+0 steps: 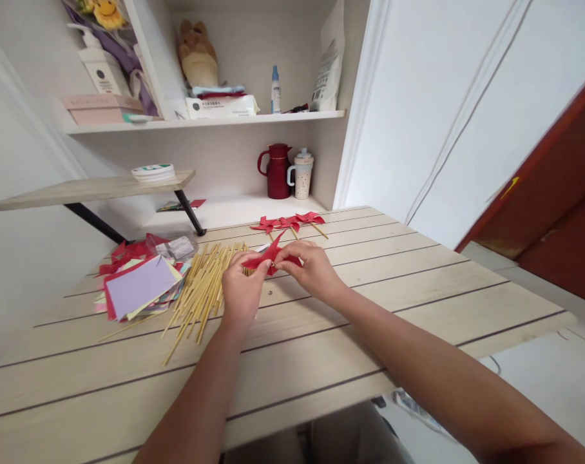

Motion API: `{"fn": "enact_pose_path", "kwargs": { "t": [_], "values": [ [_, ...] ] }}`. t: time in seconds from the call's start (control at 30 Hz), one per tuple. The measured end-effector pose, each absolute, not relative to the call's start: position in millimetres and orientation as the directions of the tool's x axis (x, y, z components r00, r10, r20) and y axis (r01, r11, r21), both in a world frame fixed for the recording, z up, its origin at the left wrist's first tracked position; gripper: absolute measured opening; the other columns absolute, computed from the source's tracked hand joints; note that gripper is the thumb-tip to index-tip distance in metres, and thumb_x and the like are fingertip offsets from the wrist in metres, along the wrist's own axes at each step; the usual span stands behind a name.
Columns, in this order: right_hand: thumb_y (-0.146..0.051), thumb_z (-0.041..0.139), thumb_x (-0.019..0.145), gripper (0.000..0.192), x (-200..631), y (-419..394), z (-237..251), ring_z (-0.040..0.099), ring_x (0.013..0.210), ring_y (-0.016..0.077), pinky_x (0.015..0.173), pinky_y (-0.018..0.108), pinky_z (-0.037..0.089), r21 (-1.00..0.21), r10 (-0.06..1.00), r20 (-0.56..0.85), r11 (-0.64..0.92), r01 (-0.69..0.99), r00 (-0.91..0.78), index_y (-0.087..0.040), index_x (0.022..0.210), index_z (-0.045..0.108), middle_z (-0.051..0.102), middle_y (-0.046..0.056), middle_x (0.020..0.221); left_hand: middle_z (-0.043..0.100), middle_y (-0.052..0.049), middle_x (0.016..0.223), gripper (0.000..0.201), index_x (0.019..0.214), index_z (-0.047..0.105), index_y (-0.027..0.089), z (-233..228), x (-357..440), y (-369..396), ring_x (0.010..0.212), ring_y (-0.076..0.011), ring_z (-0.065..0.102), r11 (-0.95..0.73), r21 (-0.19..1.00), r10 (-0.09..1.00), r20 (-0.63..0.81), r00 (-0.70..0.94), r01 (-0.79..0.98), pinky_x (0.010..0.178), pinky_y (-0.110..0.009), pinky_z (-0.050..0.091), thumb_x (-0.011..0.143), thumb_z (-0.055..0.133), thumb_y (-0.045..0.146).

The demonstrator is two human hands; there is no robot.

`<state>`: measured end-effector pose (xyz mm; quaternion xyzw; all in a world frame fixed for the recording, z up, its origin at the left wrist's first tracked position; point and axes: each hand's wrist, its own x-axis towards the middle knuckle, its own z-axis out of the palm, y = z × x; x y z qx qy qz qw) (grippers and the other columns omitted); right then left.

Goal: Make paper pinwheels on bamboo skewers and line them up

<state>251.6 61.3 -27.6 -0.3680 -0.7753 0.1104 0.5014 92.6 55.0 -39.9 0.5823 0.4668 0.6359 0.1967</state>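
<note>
Both hands, left hand (pixel 241 290) and right hand (pixel 312 265), have fingers clamped on one red pinwheel (pixel 268 258) just above the worktop (pixel 370 309). Three finished pinwheels (pixel 288 223) lie beyond the fingers; a heap of sticks (pixel 200 290), too many to count, lies left of them.

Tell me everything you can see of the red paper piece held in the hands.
The red paper piece is thin, matte, folded paper with pointed flaps; one tip sticks up between the hands. It is held low over the wooden table, beside the pile of bamboo sticks. The left hand pinches its left side and the right hand its right side, with the fingers covering part of it. Its full shape cannot be seen.
</note>
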Motion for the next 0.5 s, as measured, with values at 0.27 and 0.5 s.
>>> {"fn": "enact_pose_path", "kwargs": {
  "t": [0.27,0.5],
  "values": [
    [-0.014,0.072,0.082,0.014,250.9,61.5,-26.3,0.057,0.07,0.0157,0.079,0.032,0.041,-0.534,0.683,0.696,0.698,0.477,-0.22,-0.023,0.071,0.069,0.072,-0.002,0.075,0.07,-0.003,0.084,0.011,0.08,0.068,0.02,-40.7,92.0,53.9,0.082,-0.018,0.065,-0.443,0.854,0.837,0.503,-0.216,0.273,0.082,-0.032,0.05,0.074,0.071,0.028],
    [-0.014,0.072,0.082,0.014,250.3,60.9,-25.9,0.057,0.069,0.0153,0.077,0.031,0.041,-0.56,0.702,0.684,0.679,0.474,-0.199,-0.023,0.072,0.069,0.072,-0.002,0.075,0.071,-0.003,0.087,0.016,0.084,0.07,0.019,-46.2,92.3,57.8,0.085,-0.0186,0.066,-0.43,0.888,0.86,0.457,-0.228,0.161,0.082,-0.032,0.051,0.072,0.074,0.029]
  ]
}}
